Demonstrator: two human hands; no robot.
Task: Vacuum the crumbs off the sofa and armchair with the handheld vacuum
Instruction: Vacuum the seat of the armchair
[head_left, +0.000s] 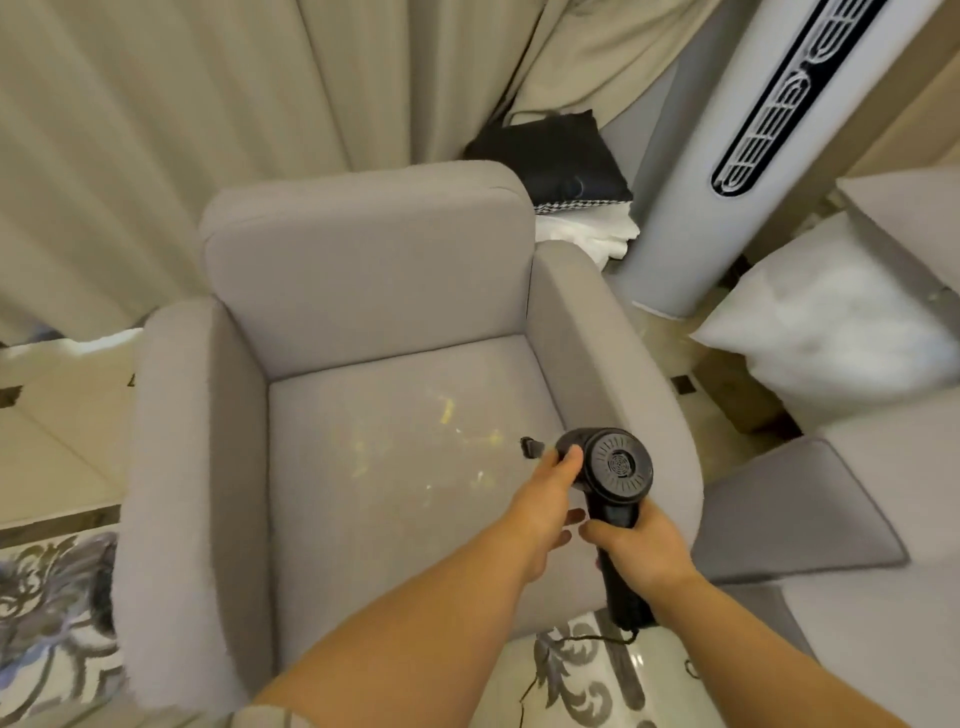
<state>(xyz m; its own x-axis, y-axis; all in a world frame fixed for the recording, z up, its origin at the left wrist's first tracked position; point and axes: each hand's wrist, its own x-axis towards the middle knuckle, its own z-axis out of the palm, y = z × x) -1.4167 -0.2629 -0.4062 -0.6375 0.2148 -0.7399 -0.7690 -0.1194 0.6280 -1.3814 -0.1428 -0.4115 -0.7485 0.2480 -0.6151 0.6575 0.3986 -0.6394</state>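
Crumbs (447, 410) dot the grey armchair (363, 291) seat, above which the right hand (636, 551) grips a black handheld vacuum (615, 467), the left hand (545, 493) holding its barrel; curtains (156, 130) far behind, tower fan (727, 156) and white pillow (831, 332) right.

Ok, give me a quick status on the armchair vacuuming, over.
Right hand grips handheld vacuum handle; left hand holds its body. Nozzle over armchair seat, crumbs not yet cleared. Nothing in the way.
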